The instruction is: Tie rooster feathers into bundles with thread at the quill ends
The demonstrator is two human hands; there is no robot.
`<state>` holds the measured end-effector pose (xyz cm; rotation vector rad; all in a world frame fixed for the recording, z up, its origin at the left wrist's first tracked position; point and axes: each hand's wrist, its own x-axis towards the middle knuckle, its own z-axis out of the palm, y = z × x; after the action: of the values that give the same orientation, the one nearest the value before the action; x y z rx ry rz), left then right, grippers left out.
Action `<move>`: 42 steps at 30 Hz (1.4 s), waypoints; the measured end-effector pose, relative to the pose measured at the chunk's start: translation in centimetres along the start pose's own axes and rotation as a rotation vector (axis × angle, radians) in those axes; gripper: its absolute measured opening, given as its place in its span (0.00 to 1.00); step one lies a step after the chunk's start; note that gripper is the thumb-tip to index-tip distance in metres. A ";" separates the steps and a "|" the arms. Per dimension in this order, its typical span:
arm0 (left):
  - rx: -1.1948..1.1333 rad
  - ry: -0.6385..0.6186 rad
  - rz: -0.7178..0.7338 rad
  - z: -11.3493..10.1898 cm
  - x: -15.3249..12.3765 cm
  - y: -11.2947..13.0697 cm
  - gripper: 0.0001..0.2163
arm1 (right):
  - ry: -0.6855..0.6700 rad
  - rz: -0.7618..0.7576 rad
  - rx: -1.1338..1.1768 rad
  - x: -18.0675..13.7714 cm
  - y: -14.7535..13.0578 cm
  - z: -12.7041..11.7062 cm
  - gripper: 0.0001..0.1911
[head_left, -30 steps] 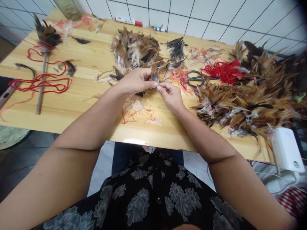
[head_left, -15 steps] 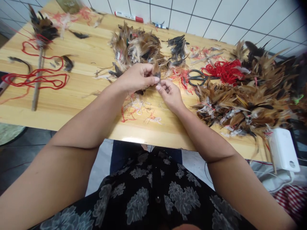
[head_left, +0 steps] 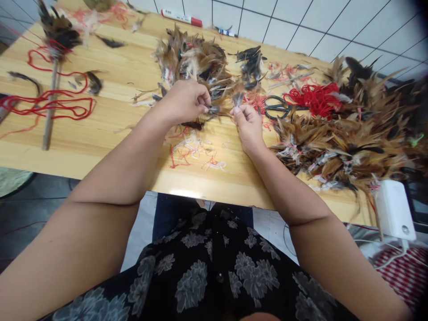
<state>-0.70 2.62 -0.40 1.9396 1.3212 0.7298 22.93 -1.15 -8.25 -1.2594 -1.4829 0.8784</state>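
Note:
My left hand (head_left: 189,101) pinches the end of a brown-and-grey feather (head_left: 219,109) that points right, close above the table. A short gap to the right, my right hand (head_left: 249,127) is closed on a small greyish feather (head_left: 238,97) standing up from thumb and forefinger. Behind my left hand lies a heap of brown feathers (head_left: 203,58), and a dark feather bunch (head_left: 250,64) sits to its right. Scraps of white and red string (head_left: 192,147) are scattered below my hands.
Black-handled scissors (head_left: 277,107) lie beside a red string tangle (head_left: 314,99). Tied brown feather bundles (head_left: 347,138) cover the right side, near a white box-shaped device (head_left: 396,209). At left are a feather-topped stick (head_left: 50,107) and looped red cord (head_left: 70,109). Markers (head_left: 182,18) lie along the wall.
My hands were together at one upright feather and have now moved apart. The right hand has shifted right with a feather, the left slightly left with another.

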 end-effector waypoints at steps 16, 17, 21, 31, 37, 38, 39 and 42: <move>-0.310 0.051 -0.086 1.1 -0.8 1.6 0.18 | 0.027 -0.034 -0.066 -0.6 0.2 0.3 0.32; -0.397 0.028 -0.103 1.3 -0.8 1.6 0.21 | 0.029 -0.035 -0.068 -0.6 0.2 0.3 0.32; -0.592 -0.074 -0.079 2.4 -0.7 1.2 0.24 | 0.021 -0.028 -0.074 -0.8 -0.1 0.4 0.33; -0.633 -0.088 -0.008 4.4 -0.6 0.8 0.24 | -0.003 -0.013 -0.098 -0.8 -1.3 0.5 0.28; -0.586 -0.071 -0.023 5.0 -0.5 0.4 0.17 | -0.034 -0.030 -0.138 -0.9 -1.0 0.5 0.21; -0.582 -0.076 -0.024 4.9 -0.5 0.4 0.17 | -0.043 -0.039 -0.155 -0.9 -0.9 0.5 0.19; -0.577 -0.082 -0.024 4.9 -0.6 0.5 0.16 | -0.052 -0.050 -0.173 -0.9 -0.9 0.5 0.18; -0.548 -0.096 -0.026 4.7 -0.7 0.8 0.14 | -0.070 -0.086 -0.226 -1.1 -0.8 0.5 0.16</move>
<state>3.06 0.76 -2.76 1.4927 0.9584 0.8673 22.27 -2.33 -7.86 -1.3277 -1.7167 0.7189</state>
